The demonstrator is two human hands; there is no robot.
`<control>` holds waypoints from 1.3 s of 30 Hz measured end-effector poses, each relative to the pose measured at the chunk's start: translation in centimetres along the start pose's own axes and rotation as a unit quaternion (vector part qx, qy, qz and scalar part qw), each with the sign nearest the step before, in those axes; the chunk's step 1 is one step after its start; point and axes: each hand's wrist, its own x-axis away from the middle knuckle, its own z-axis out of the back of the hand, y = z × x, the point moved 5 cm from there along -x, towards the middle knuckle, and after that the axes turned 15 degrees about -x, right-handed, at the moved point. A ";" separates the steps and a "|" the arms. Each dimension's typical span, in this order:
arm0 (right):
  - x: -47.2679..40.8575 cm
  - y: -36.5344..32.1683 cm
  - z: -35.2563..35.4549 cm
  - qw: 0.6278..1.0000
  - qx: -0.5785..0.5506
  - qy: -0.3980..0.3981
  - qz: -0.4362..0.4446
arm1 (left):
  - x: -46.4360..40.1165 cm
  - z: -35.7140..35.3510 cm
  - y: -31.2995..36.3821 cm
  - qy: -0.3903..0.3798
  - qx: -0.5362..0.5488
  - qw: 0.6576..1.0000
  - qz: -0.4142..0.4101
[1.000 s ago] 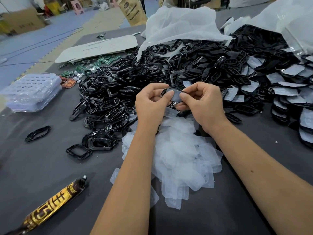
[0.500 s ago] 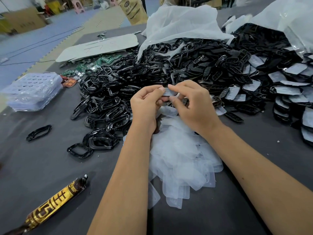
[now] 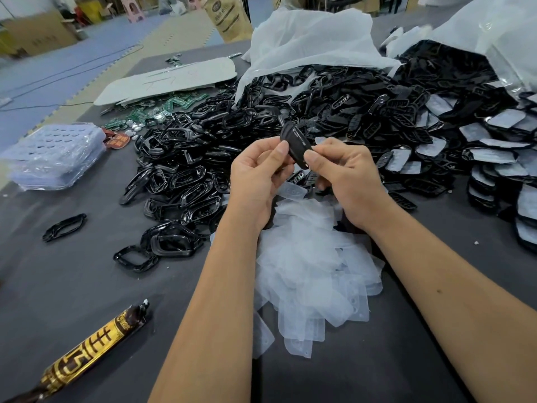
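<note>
A: What can you see of yourself?
B: My left hand (image 3: 258, 177) and my right hand (image 3: 350, 181), both bare, with slim fingers. My left forearm (image 3: 220, 301) and right forearm (image 3: 418, 257) are bare too, as far up as they show.
A: Any marks?
B: One small dark spot (image 3: 439, 291) on top of the right one.
A: And the nails?
B: Short, plain, rounded. My left thumbnail (image 3: 281, 147) and my right thumbnail (image 3: 310, 156) show it best.
</note>
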 end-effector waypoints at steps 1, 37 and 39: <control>0.0 0.3 0.0 0.999 -0.021 -0.003 -0.027 | 0.0 -0.1 0.0 0.000 -0.005 1.000 -0.001; -0.3 0.9 0.9 0.978 -0.188 -0.013 -0.095 | -0.4 -0.8 -0.7 -0.011 -0.160 0.986 -0.050; -0.3 0.9 0.8 0.977 -0.190 -0.010 -0.095 | -0.4 -0.8 -0.6 -0.017 -0.153 0.987 -0.051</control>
